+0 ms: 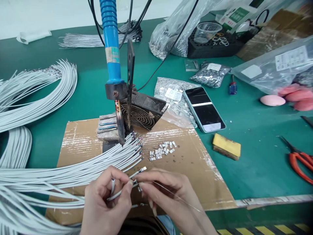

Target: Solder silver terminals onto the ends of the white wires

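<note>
My left hand (107,199) is closed in a pinch on a thin white wire (122,192) near the table's front edge. My right hand (168,192) pinches that wire's tip and a small metal terminal (142,169), with a fine strand of solder wire (178,195) running across its fingers. A bundle of white wires (73,169) fans in from the left, its stripped ends lying under a blue-handled soldering iron (111,49) fixed upright in a stand. A small heap of loose metal terminals (162,150) lies on the taped cardboard sheet (190,169) just beyond my hands.
A small black fan (143,112) sits behind the iron. A phone (203,108), a yellow sponge (226,146), red-handled cutters (299,161) and bags of parts (210,74) lie to the right on the green table (256,156). More white wire coils (36,94) lie at the left.
</note>
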Demonstrator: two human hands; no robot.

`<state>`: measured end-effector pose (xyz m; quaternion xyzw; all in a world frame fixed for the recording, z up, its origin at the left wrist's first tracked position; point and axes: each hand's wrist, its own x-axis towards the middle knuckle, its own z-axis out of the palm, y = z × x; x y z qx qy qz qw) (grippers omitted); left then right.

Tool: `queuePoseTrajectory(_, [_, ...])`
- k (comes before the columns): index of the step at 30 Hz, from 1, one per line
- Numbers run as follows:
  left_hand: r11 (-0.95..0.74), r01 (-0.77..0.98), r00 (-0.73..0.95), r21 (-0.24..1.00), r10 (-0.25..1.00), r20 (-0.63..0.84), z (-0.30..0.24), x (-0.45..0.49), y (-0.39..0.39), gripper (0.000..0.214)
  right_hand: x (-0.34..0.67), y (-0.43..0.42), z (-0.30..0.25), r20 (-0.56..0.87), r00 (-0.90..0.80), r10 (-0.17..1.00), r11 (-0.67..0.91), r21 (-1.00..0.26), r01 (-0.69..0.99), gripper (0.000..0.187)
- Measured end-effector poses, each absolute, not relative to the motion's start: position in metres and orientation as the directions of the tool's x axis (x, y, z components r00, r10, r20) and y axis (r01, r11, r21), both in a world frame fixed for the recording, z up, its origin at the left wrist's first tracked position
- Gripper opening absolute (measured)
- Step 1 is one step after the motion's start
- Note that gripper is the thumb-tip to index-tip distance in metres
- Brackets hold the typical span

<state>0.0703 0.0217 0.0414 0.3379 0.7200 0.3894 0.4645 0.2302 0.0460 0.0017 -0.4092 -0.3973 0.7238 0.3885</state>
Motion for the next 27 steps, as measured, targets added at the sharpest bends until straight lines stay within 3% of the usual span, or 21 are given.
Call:
queuePoseTrajectory(2, [0.418,0.213,-0.37,0.883,0.871,-0.323,0.037,0.074,0.016,0.018,0.227,0.044,0.0,-0.358,-0.413,0.837,-0.498,-0.812,-0.305,0.007])
queuePoseTrajectory(5, [0.325,0.371,-0.396,0.87,0.903,-0.168,0.027,0.077,0.008,0.016,0.221,0.042,0.0,-0.392,-0.385,0.835,-0.532,-0.752,-0.389,0.009])
queuePoseTrajectory(12, [0.077,0.61,-0.306,0.789,0.941,0.145,0.014,0.08,-0.001,0.01,0.207,0.036,0.016,-0.561,-0.169,0.81,-0.577,-0.712,-0.401,0.037])
queuePoseTrajectory(15, [0.112,0.529,-0.319,0.841,0.945,0.074,0.013,0.084,-0.003,0.011,0.197,0.029,0.015,-0.564,-0.106,0.819,-0.543,-0.703,-0.46,0.04])
queuePoseTrajectory(18, [0.252,0.367,-0.366,0.895,0.924,-0.11,0.016,0.084,-0.001,0.007,0.189,0.021,0.006,-0.554,-0.054,0.831,-0.512,-0.722,-0.465,0.037])
queuePoseTrajectory(20, [0.351,0.224,-0.361,0.909,0.896,-0.257,0.022,0.08,0.005,0.016,0.19,0.018,0.0,-0.449,0.017,0.893,-0.416,-0.839,-0.35,0.026])
queuePoseTrajectory(22, [0.428,0.103,-0.301,0.898,0.874,-0.382,0.029,0.075,0.014,0.026,0.196,0.02,-0.004,-0.151,0.06,0.987,-0.145,-0.984,-0.099,0.012])
queuePoseTrajectory(23, [0.455,0.07,-0.266,0.888,0.866,-0.423,0.033,0.072,0.018,0.03,0.201,0.023,-0.004,0.044,0.034,0.998,0.042,-0.998,0.045,0.011])
queuePoseTrajectory(25, [0.487,0.021,-0.203,0.873,0.858,-0.473,0.038,0.067,0.025,0.031,0.212,0.03,-0.003,0.333,-0.12,0.935,0.353,-0.904,0.243,0.019])
queuePoseTrajectory(27, [0.503,-0.012,-0.153,0.864,0.853,-0.498,0.041,0.064,0.029,0.03,0.222,0.038,0.0,0.416,-0.269,0.869,0.486,-0.821,0.299,0.023])
